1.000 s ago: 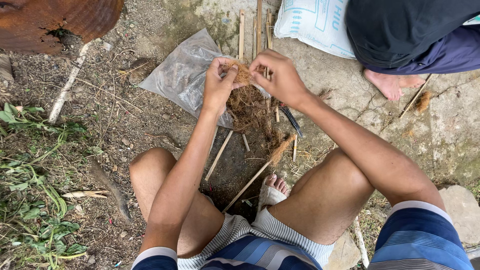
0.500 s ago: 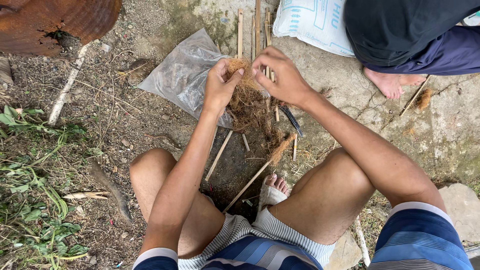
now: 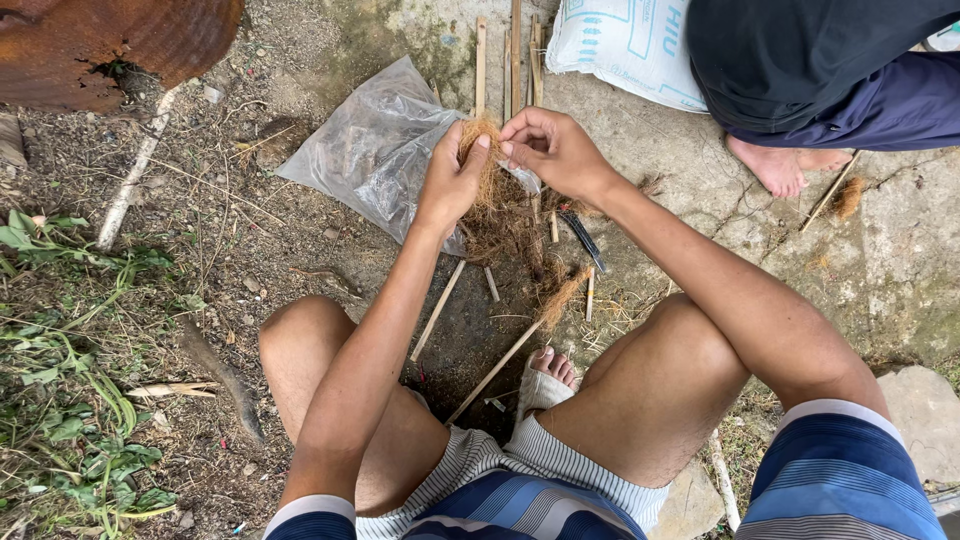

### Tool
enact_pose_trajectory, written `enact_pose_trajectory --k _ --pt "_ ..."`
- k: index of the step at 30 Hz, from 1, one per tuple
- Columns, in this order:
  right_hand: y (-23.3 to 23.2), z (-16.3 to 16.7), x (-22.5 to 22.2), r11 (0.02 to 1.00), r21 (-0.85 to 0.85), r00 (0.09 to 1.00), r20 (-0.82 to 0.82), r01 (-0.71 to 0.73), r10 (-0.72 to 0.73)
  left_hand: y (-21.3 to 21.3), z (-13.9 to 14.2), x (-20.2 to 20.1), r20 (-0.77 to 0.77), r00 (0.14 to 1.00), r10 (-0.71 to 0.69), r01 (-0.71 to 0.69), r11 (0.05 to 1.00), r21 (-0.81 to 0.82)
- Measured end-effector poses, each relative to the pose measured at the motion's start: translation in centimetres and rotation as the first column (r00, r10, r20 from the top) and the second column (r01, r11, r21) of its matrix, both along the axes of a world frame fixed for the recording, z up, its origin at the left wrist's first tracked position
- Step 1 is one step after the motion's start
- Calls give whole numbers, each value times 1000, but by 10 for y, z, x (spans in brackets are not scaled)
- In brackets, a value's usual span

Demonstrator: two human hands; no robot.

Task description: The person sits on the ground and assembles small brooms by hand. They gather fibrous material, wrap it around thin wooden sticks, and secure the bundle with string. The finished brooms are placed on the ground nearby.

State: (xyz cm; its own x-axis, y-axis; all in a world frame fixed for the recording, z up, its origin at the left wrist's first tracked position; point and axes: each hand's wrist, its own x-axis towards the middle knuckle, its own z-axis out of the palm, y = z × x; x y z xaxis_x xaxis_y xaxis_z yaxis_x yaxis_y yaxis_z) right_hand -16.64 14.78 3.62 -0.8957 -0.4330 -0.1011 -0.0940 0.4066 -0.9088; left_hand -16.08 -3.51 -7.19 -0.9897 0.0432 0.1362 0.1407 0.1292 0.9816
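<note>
My left hand [image 3: 452,180] grips a coconut fibre tuft [image 3: 486,165] w/ right hand [image 3: 556,152] fingers pinching strands; best to pull thin & even

We see both arms stretched forward over bent knees. Our left hand [image 3: 455,180] is curled shut, thumb up, pinching. Our right hand [image 3: 550,150] faces it, fingers bent, fingertips [image 3: 508,150] nearly meeting the left thumb.
</note>
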Motion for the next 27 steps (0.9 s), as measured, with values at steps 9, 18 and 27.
enact_pose_trajectory --k 9,18,27 --pt "6 -9 -8 993 115 999 -38 -30 35 2 31 11 180 983 -29 -2 986 168" --pt "14 -5 -6 986 61 986 -49 -155 158 2 29 5 158 983 92 -141 932 335" --pt "27 -2 -12 954 120 926 -304 273 -226 -9 22 -2 86 995 45 -53 994 93"
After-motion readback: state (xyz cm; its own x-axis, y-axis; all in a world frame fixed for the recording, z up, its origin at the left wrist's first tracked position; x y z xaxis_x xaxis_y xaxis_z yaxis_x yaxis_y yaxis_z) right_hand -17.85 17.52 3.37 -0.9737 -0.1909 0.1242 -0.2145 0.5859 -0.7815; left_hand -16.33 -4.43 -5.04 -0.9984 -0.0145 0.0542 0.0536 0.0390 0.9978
